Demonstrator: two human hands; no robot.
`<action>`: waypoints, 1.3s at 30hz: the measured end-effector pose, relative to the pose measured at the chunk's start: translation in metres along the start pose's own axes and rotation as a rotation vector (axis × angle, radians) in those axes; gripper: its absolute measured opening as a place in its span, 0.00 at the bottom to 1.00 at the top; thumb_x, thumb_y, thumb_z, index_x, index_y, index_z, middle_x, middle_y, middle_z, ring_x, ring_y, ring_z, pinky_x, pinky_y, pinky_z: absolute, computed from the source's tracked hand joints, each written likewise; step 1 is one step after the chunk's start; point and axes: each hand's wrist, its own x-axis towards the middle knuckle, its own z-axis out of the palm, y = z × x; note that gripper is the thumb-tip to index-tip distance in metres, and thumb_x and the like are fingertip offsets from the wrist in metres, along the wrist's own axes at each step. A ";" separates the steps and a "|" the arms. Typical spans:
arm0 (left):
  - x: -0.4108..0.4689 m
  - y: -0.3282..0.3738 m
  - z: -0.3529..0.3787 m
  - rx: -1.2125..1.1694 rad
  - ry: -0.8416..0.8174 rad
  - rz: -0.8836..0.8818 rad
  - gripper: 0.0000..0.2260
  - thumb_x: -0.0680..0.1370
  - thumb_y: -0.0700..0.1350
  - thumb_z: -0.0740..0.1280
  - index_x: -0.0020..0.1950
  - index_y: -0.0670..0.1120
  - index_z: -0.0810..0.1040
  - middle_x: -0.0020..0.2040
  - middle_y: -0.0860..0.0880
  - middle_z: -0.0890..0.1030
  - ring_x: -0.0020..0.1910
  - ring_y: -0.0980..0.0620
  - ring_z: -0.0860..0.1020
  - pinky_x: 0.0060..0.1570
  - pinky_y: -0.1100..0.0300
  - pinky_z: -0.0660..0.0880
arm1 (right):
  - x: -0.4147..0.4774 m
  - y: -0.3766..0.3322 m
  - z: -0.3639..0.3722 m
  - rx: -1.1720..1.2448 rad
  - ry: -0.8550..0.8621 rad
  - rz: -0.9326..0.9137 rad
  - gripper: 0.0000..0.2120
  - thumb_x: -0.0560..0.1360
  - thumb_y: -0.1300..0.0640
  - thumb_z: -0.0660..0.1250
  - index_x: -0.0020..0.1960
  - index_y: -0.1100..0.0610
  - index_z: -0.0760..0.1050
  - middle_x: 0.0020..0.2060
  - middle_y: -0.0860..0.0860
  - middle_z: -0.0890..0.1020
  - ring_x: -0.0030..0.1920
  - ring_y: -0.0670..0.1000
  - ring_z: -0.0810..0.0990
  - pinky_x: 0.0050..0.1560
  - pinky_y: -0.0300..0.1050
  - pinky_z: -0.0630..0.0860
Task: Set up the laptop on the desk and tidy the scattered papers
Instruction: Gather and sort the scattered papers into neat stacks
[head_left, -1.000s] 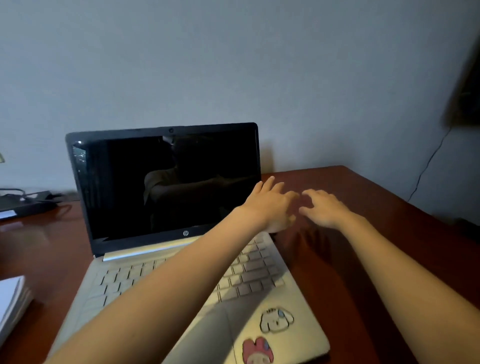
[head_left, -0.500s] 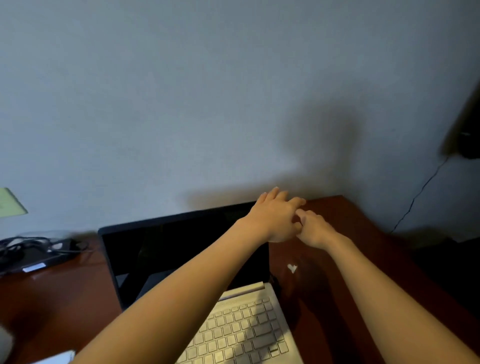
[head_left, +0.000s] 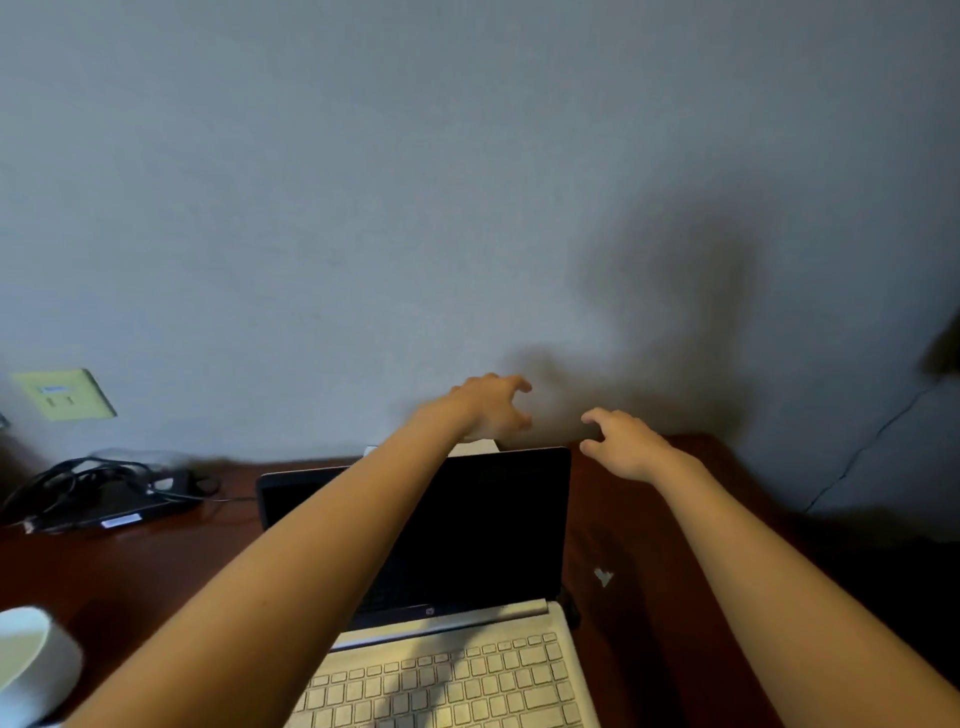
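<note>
Laptop (head_left: 493, 530) stood open on the dark wooden surface (head_left: 156, 561), screen dark. Left hand (head_left: 488, 408) and right hand (head_left: 626, 444) hovered near the lid's top edge, each grip spread, fingers half-curled, holding nothing.

Your open white laptop (head_left: 467, 665) sits in the middle of the dark reddish wooden surface (head_left: 156, 561), screen towards you. Behind its lid a white sheet of paper (head_left: 480, 447) pokes up, just below your left grip (head_left: 485, 410). Your right grip (head_left: 628, 447) hovers just right of the lid's top corner. A tangle of black cables (head_left: 98, 488) lies far left by the wall. A small white scrap (head_left: 602, 577) lies right of the laptop.
</note>
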 end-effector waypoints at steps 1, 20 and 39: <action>0.008 -0.004 -0.001 -0.023 -0.019 -0.016 0.24 0.79 0.50 0.61 0.75 0.51 0.60 0.73 0.44 0.64 0.71 0.43 0.64 0.69 0.51 0.62 | 0.009 0.001 0.001 0.005 -0.015 -0.011 0.22 0.81 0.54 0.57 0.74 0.55 0.59 0.71 0.56 0.64 0.69 0.59 0.65 0.68 0.55 0.66; 0.134 -0.056 0.027 0.172 -0.416 -0.261 0.19 0.80 0.39 0.58 0.72 0.46 0.67 0.73 0.46 0.65 0.73 0.45 0.62 0.71 0.49 0.58 | 0.164 0.011 0.084 0.291 -0.272 -0.012 0.26 0.77 0.59 0.64 0.73 0.58 0.61 0.71 0.56 0.67 0.69 0.56 0.68 0.66 0.47 0.68; 0.196 -0.105 0.072 0.467 -0.587 -0.283 0.18 0.80 0.39 0.56 0.70 0.44 0.69 0.69 0.45 0.70 0.64 0.47 0.71 0.62 0.55 0.69 | 0.229 -0.024 0.164 0.448 -0.033 0.348 0.19 0.70 0.50 0.72 0.59 0.53 0.76 0.65 0.57 0.70 0.66 0.60 0.65 0.67 0.53 0.62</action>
